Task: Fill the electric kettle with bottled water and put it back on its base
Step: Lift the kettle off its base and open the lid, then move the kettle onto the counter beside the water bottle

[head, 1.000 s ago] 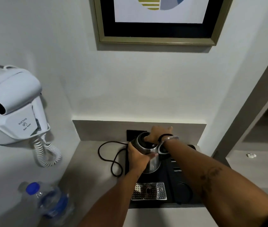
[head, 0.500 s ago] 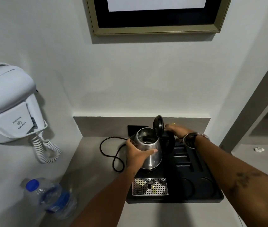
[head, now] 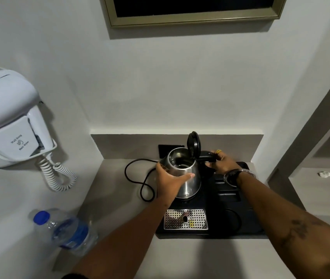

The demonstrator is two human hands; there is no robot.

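A steel electric kettle (head: 188, 178) stands on its base on the black tray (head: 246, 224), its black lid (head: 193, 144) hinged up and the inside showing. My left hand (head: 169, 181) wraps around the kettle's left side. My right hand (head: 220, 163) grips the black handle (head: 206, 156) on the kettle's right. A clear water bottle (head: 67, 231) with a blue cap and blue label stands at the counter's front left, away from both hands.
The kettle's black cord (head: 138, 178) loops on the grey counter left of the tray. A perforated metal drip grate (head: 186, 219) sits at the tray's front. A white wall hair dryer (head: 9, 119) with coiled cord hangs on the left wall. A framed picture (head: 192, 11) hangs above.
The lid, pressed under my right hand a second ago, has sprung open. My right hand has moved to the handle. My left hand stays on the kettle's body.
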